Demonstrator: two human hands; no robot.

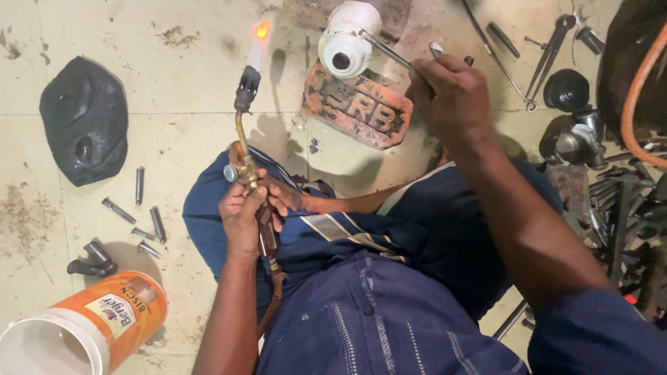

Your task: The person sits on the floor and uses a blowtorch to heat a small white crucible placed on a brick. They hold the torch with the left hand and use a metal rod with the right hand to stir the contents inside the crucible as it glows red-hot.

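Two hands, two jobs. My left hand (246, 212) is wrapped tight around the brass torch (244, 149), fingers pressed together on the handle just below its knurled valve knob, and the black nozzle points away from me with a pale blue flame (258, 42) tipped orange. My right hand (450, 94) pinches a thin metal rod (389, 50) between thumb and fingertips, its far end resting against the white fitting (347, 38), which sits on top of the rust-orange brick (358, 107) on the floor ahead of my knees.

I judge the flame to be the main risk. It burns off to the left of the fitting, not on it, so a careless swing could bring it across my right fingers, which hold the rod well forward. The rod is bare metal and slender; heat could travel up it to my fingertips. The hose runs down from the torch handle across my dark blue trousers (375, 319), cloth that could scorch if the nozzle dips.

The fitting is rounded, glossy white, with a dark round opening facing me; perched on the brick's embossed face, it could roll if nudged. The floor (174, 139) is pale, stained tile. Short grey steel bolts (142, 215) lie scattered to my left, near an orange plastic tub (90, 326) on its side.
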